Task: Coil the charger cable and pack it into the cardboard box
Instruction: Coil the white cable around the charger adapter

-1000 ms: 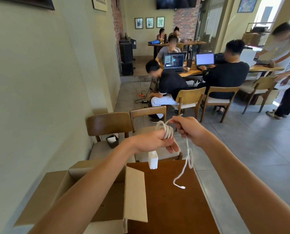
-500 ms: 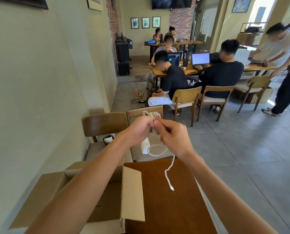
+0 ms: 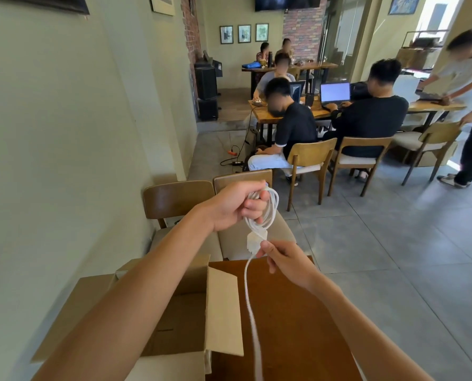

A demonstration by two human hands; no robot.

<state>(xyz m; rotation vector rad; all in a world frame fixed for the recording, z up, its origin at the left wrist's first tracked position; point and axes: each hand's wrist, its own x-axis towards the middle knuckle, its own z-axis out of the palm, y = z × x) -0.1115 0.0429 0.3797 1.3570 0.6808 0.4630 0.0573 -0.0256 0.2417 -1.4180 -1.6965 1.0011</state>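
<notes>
My left hand (image 3: 236, 206) is raised above the table and closed around several loops of the white charger cable (image 3: 267, 213). The white charger brick (image 3: 254, 240) hangs just under the loops. Below it, my right hand (image 3: 282, 261) pinches the loose end of the cable, which trails down over the table to the bottom edge of the view. The open cardboard box (image 3: 223, 312) stands at the lower left, its flaps up, partly hidden by my left forearm.
The brown wooden table (image 3: 289, 325) carries the box. Two wooden chairs (image 3: 178, 199) stand just beyond the table against the left wall. Farther off, people sit at tables with laptops; another person stands at the right on the tiled floor.
My right hand has moved down from beside the left hand to below the brick, drawing the loose cable end straight down. The coil in my left hand has gained loops.
</notes>
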